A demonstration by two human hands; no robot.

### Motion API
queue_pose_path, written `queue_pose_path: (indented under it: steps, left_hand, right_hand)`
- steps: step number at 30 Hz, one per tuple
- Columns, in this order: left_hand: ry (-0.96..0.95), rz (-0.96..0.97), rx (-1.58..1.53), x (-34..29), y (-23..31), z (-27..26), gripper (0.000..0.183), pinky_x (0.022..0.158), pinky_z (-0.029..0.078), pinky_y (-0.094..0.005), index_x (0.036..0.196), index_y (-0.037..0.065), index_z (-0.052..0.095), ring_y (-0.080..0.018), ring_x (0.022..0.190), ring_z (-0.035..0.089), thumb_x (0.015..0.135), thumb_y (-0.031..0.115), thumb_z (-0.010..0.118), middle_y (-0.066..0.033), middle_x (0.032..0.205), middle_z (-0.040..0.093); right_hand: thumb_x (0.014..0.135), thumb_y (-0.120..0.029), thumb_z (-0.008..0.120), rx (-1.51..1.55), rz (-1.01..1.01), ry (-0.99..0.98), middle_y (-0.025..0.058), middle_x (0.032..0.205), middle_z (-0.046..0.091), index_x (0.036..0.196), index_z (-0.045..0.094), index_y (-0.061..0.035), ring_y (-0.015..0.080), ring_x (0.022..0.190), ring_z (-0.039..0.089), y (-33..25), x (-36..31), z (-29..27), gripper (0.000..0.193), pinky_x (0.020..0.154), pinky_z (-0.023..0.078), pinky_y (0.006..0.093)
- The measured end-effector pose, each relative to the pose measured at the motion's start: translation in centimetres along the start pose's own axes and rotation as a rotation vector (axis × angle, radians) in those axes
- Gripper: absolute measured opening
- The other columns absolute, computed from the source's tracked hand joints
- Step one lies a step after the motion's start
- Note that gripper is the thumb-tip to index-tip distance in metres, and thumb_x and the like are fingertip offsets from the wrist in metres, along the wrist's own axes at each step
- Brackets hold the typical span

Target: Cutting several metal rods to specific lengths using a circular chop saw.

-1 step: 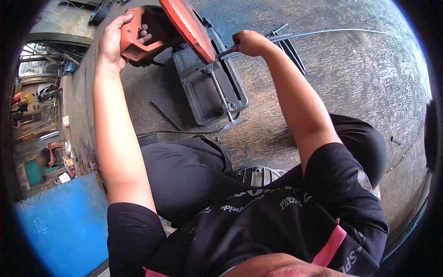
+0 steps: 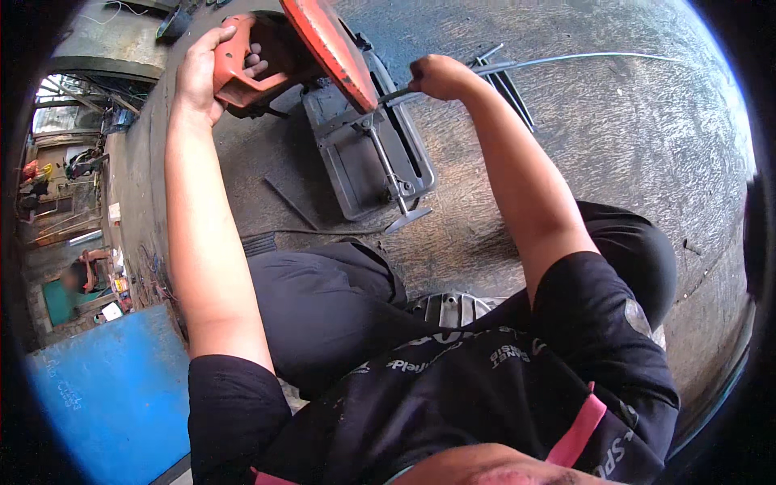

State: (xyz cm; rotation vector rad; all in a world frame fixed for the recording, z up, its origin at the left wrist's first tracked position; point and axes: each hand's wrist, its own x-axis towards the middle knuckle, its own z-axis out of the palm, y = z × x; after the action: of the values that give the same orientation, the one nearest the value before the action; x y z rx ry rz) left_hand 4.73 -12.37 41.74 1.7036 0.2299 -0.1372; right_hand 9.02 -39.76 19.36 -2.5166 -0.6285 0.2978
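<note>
A chop saw with an orange-red blade guard (image 2: pixel 331 56) and a grey base (image 2: pixel 349 190) stands on the floor in front of me. My left hand (image 2: pixel 196 77) is wrapped round its orange-red handle (image 2: pixel 231 65), fingers curled through the opening. My right hand (image 2: pixel 440 77) is closed round a long thin metal bar (image 2: pixel 598 55). The bar's near end (image 2: pixel 394 98) reaches the saw beside the lower tip of the guard. The clamp screw (image 2: pixel 384 158), with its crank handle (image 2: pixel 408 219), sits on the base. Whether the blade touches the bar is hidden by the guard.
A dark metal stand (image 2: pixel 511 93) sits under the bar, right of my right hand. A loose metal strip (image 2: pixel 289 202) and a dark cable (image 2: pixel 323 232) lie between saw and knees. At left are a blue panel (image 2: pixel 113 388) and another person (image 2: pixel 93 271).
</note>
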Motion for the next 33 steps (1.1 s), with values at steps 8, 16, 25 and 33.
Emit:
queue_pose_path:
  steps: [8, 16, 25, 33]
  left_hand:
    - [0.042, -0.003, -0.022, 0.1, 0.0, 0.2, 0.042, 0.066, 0.055, -0.034, 0.107, 0.0, 0.053, -0.0186, 0.066, 0.058, 0.083, 0.034, 0.058, -0.0085, 0.084, 0.057]
    - [0.653, 0.48, 0.694, 1.6, -0.6, 0.0, 0.075, 0.096, 0.038, -0.0486, 0.13, -0.007, 0.034, -0.0434, 0.115, 0.045, 0.074, 0.034, 0.062, -0.0311, 0.12, 0.048]
    - [0.001, 0.8, 0.044, -12.0, 8.4, 4.6, 0.034, 0.086, 0.044, -0.0282, 0.122, 0.003, 0.052, -0.0137, 0.099, 0.055, 0.095, 0.024, 0.05, -0.007, 0.108, 0.06]
    - [-0.541, 0.809, -0.068, -18.7, 9.6, 5.6, 0.032, 0.065, 0.046, -0.0186, 0.111, 0.003, 0.058, -0.0054, 0.077, 0.056, 0.095, 0.03, 0.052, -0.001, 0.091, 0.06]
  right_hand:
    - [0.084, -0.033, 0.062, 0.281, -0.004, 0.215, 0.012, 0.07, 0.059, 0.084, 0.06, -0.0005, 0.0231, 0.07, 0.056, 0.6, -5.3, -11.4, 0.032, 0.066, 0.044, 0.0363]
    - [0.096, -0.023, 0.048, 1.35, -0.219, 0.4, 0.0049, 0.077, 0.051, 0.091, 0.053, -0.0023, 0.014, 0.066, 0.047, -13.3, -8.5, -19.4, 0.022, 0.061, 0.039, 0.026]
    - [0.098, -0.027, 0.043, 1.505, -0.358, 0.292, 0.0058, 0.078, 0.052, 0.088, 0.052, -0.0014, 0.0142, 0.065, 0.049, -23.6, -15.2, -21.0, 0.029, 0.06, 0.041, 0.0265]
    - [0.098, -0.035, 0.041, 1.648, -0.329, 0.008, 0.005, 0.078, 0.054, 0.099, 0.051, -0.0036, 0.0134, 0.064, 0.05, -26.4, -17.9, -18.1, 0.033, 0.06, 0.04, 0.0252]
